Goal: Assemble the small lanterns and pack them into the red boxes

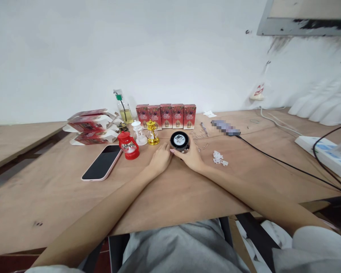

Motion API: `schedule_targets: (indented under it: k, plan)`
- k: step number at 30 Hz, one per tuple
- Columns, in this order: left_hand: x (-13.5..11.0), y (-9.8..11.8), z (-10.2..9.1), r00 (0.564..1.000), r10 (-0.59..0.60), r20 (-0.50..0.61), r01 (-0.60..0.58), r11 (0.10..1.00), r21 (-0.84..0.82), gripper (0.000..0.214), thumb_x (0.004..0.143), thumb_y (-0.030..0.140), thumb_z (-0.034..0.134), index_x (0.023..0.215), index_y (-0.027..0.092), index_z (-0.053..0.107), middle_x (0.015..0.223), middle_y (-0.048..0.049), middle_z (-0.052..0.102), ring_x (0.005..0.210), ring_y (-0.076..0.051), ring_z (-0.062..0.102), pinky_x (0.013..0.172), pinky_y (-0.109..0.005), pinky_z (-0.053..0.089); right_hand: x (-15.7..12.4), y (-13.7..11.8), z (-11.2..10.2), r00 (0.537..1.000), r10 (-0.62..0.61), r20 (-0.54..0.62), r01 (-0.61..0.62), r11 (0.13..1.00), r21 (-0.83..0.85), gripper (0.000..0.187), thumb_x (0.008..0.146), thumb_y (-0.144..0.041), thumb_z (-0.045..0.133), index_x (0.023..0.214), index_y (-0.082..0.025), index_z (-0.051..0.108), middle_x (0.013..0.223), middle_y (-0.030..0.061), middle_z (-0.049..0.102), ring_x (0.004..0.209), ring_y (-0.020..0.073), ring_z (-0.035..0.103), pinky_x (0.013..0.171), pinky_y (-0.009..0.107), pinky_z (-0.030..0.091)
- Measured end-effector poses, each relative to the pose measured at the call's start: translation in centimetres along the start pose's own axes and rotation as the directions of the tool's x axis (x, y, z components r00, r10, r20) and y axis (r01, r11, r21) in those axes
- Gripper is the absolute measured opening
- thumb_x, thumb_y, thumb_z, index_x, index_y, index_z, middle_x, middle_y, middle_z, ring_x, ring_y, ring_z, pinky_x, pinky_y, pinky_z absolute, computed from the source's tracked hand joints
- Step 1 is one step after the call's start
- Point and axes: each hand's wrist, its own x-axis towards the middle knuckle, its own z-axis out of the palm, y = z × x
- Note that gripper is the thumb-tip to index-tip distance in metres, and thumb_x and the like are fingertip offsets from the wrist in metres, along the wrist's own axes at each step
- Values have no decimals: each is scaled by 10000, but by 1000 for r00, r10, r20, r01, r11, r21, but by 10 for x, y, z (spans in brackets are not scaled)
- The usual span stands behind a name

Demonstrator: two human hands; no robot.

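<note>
My right hand (192,156) is wrapped round a round black piece with a pale disc inside its face (179,140), like the underside of a small lantern. My left hand (161,157) lies on the table beside it, fingers stretched forward and close to its left edge; the fingertips are partly hidden. Left of the hands stand a red lantern (129,146), a white lantern (139,133) and a gold lantern (152,132). A dark bronze lantern (122,127) is partly covered behind the red one. Small white plastic pieces (218,157) lie to the right.
Several red printed boxes (166,116) stand in a row behind. Opened boxes (92,125) lie left, near a spray bottle (125,113) and a phone (102,163). Thin metal wires (199,135) and a screwdriver-like tool (204,129) lie right. A black cable (284,163) crosses towards a white tray (324,151).
</note>
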Motion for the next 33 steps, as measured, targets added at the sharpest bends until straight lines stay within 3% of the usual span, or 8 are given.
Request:
schedule_targets:
  k: [4,16,21,23,25,28,30,33]
  plan:
    - [2,1,0,1000,1,25,-3,998,63,199,924,161,359,1030,101,516,1102,-179,547,1055,-265,547,895,-396,459,1,2,-1,999,38,-34,-39,999,-37,633,616,-408,776,1137,-180,499,1074,112,657,990,273,628,881,454,495]
    - [8,5,0,995,12,98,-26,989,146,189,916,129,363,985,94,535,1071,-166,544,887,-236,585,748,-340,485,4,10,0,998,48,-38,-47,999,18,631,630,-407,766,1153,-177,497,1147,123,637,1137,283,571,985,463,432]
    - [7,-5,-3,1000,-6,31,2,992,129,170,911,104,356,927,110,525,1005,-148,561,865,-226,577,753,-350,472,5,11,0,997,61,-49,-61,998,-1,664,609,-434,774,1154,-177,495,1172,128,624,1156,290,557,1003,460,414]
    - [7,-14,-10,995,-9,-98,15,998,55,132,917,132,388,906,128,520,957,-117,574,857,-207,573,760,-337,467,5,9,0,997,55,-46,-55,999,3,668,609,-435,775,1156,-178,492,1175,128,621,1158,292,555,1000,462,418]
    - [7,-19,-22,945,1,-327,-30,996,-84,88,915,177,447,883,150,524,890,-69,584,823,-175,569,738,-301,463,4,6,-1,999,42,-33,-42,999,6,654,617,-427,771,1157,-185,492,1165,123,625,1145,291,561,989,464,427]
    - [3,-15,-44,792,54,-608,-187,970,-157,77,901,227,520,869,165,552,815,-21,586,736,-129,550,662,-249,439,2,1,-2,999,38,-9,-38,999,-7,632,624,-417,768,1148,-192,496,1137,113,636,1097,288,586,946,462,457]
    - [-1,-7,-55,737,179,-651,-303,949,-82,83,898,238,538,870,171,577,791,-10,593,704,-116,537,647,-241,424,1,-3,-3,999,33,15,-32,999,-20,619,631,-408,765,1143,-188,497,1117,109,643,1043,280,608,900,447,481]
    - [-6,5,-62,703,353,-617,-437,900,16,93,896,245,547,885,177,610,800,-20,608,734,-123,542,668,-257,420,-1,-8,-4,997,-3,76,5,1000,-21,574,653,-375,754,1132,-184,501,1077,96,655,963,253,634,842,410,504]
